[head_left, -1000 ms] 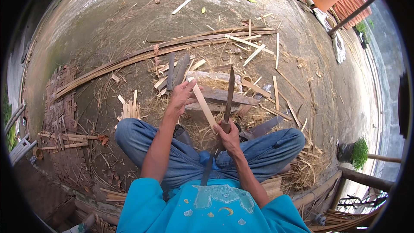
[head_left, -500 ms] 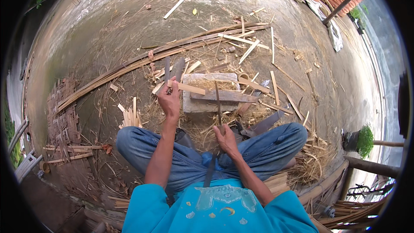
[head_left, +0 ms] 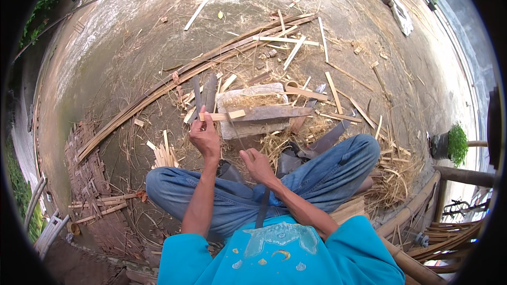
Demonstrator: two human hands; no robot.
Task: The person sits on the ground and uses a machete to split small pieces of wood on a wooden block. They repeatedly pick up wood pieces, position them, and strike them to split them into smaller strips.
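In my left hand [head_left: 205, 138] is a short, flat, pale bamboo strip [head_left: 232, 115], pinched near its left end and pointing right over the near edge of a whitish block [head_left: 225, 101]. My right hand [head_left: 257, 165] is closed around a knife, whose thin dark blade [head_left: 237, 136] slants up and left with its upper part at the strip. A long dark bar [head_left: 262, 208] runs back from under my right hand toward my shirt. On the block rests a dark, tapering flat piece [head_left: 277, 112]; straw-like shavings [head_left: 256, 101] cover part of its top.
Long split bamboo lengths [head_left: 138, 104] lie across the ground beyond the block. Short pale strips [head_left: 165, 155] are piled by my left knee. A broad dark blade [head_left: 331, 136] lies near my right knee, with heaped shavings [head_left: 393, 184] beside it. A potted plant [head_left: 457, 145] stands far right.
My right hand has moved left, bringing the blade from upright beside the strip to slanting against it. The strip stays in my left hand. The whole view has shifted slightly.
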